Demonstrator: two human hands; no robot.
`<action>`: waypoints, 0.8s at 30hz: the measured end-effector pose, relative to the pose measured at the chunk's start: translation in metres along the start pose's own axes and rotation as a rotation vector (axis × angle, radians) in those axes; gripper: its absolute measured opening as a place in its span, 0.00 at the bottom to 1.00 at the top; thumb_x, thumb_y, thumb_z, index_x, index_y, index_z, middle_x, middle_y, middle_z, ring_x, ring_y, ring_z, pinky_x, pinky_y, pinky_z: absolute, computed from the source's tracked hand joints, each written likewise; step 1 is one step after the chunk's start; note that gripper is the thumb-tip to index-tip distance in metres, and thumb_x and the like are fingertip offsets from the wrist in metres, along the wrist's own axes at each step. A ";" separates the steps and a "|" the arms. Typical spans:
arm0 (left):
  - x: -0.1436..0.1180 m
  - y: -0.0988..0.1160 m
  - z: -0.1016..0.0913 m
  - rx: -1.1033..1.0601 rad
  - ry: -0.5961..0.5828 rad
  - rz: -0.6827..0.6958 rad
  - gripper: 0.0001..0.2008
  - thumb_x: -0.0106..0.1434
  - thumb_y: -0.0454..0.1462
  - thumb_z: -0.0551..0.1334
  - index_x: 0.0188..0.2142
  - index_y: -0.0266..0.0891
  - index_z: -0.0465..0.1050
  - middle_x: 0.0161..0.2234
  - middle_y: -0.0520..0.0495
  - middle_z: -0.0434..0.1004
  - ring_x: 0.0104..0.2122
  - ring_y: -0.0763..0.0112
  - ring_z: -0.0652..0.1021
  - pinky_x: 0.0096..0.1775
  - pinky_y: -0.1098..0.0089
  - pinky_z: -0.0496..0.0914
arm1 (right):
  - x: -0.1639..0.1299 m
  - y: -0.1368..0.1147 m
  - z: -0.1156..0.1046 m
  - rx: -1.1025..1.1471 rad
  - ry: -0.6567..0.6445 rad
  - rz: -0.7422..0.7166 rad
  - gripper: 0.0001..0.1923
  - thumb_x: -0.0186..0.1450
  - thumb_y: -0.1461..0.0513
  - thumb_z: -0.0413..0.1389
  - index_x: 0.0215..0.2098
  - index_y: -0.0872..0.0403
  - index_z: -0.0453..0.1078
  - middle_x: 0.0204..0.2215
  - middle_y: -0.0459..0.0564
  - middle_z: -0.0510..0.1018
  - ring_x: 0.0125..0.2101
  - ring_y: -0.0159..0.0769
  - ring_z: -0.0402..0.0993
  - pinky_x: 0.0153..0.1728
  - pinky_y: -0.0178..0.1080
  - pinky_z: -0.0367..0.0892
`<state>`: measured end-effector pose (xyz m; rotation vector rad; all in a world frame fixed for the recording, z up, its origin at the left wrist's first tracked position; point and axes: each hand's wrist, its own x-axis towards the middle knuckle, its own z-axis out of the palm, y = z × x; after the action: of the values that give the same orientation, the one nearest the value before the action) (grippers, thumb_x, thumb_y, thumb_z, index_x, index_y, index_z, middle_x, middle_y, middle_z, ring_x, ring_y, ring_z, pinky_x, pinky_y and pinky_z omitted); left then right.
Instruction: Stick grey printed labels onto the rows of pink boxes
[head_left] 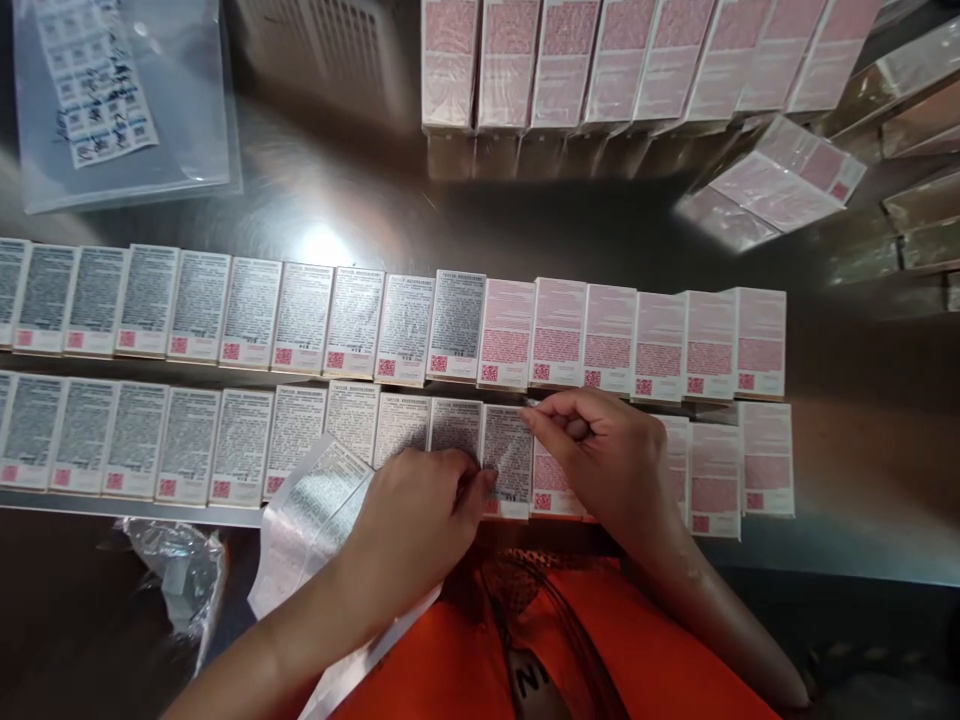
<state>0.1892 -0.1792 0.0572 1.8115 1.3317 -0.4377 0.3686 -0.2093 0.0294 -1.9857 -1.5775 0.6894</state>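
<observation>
A grey label (508, 452) is pinched at its top by the right hand (600, 455) and pressed flat by the left hand's (420, 520) closed fingers onto a box (510, 505), so it is laid straight; the label sheet (315, 520) lies left of it.

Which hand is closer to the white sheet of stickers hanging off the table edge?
Left. The left hand lies right beside the sticker sheet, with its arm over the sheet. The right hand is farther off, on the boxes.
</observation>
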 end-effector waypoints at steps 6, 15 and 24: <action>0.000 0.002 -0.001 0.011 -0.020 -0.011 0.19 0.67 0.44 0.52 0.26 0.40 0.74 0.24 0.45 0.78 0.25 0.63 0.75 0.28 0.66 0.52 | 0.000 0.001 0.002 -0.019 0.007 -0.008 0.09 0.63 0.57 0.60 0.27 0.51 0.73 0.22 0.43 0.76 0.23 0.31 0.71 0.28 0.35 0.63; 0.000 0.002 -0.002 -0.001 -0.021 -0.022 0.20 0.67 0.44 0.52 0.23 0.40 0.72 0.21 0.46 0.74 0.22 0.66 0.72 0.27 0.66 0.51 | -0.001 0.000 0.003 0.016 0.024 -0.023 0.08 0.64 0.59 0.59 0.27 0.51 0.71 0.22 0.42 0.74 0.24 0.30 0.70 0.28 0.34 0.62; 0.001 0.004 -0.004 -0.010 -0.041 -0.022 0.19 0.67 0.44 0.52 0.25 0.39 0.72 0.22 0.47 0.75 0.23 0.68 0.71 0.28 0.67 0.52 | -0.004 0.006 0.005 0.071 0.065 0.017 0.20 0.59 0.54 0.63 0.45 0.52 0.64 0.24 0.39 0.68 0.21 0.28 0.67 0.25 0.33 0.62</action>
<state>0.1925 -0.1759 0.0608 1.7724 1.3241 -0.4773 0.3687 -0.2135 0.0224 -1.9519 -1.4797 0.6720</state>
